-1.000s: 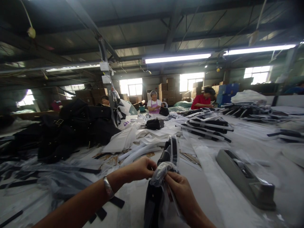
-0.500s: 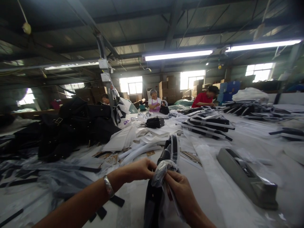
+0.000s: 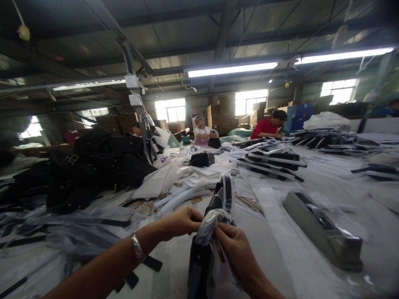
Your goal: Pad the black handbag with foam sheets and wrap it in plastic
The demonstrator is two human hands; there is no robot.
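Observation:
A black handbag (image 3: 198,261) stands on the white table right in front of me, seen end-on. Clear plastic wrap (image 3: 208,226) is bunched around its handle or strap, whose far end rises beyond my fingers. From the left, my left hand (image 3: 183,222) pinches the wrap with thumb and forefinger; a silver bracelet circles that wrist. On the other side my right hand (image 3: 235,245) has its fingers closed on the same wrap, close to the left fingertips. Loose plastic hangs down the bag's right side below this hand.
To the right sits a grey tape dispenser (image 3: 322,230). Black bags (image 3: 99,170) are heaped at left, above loose plastic and black strips. Wrapped straps (image 3: 271,160) are stacked behind, near white sheets (image 3: 157,180). Co-workers (image 3: 202,132) are across the table, one in red (image 3: 264,128).
Both hands stay on the plastic wrap with hardly any movement. The whole view has shifted slightly, and the co-worker in the apron has moved an arm a little.

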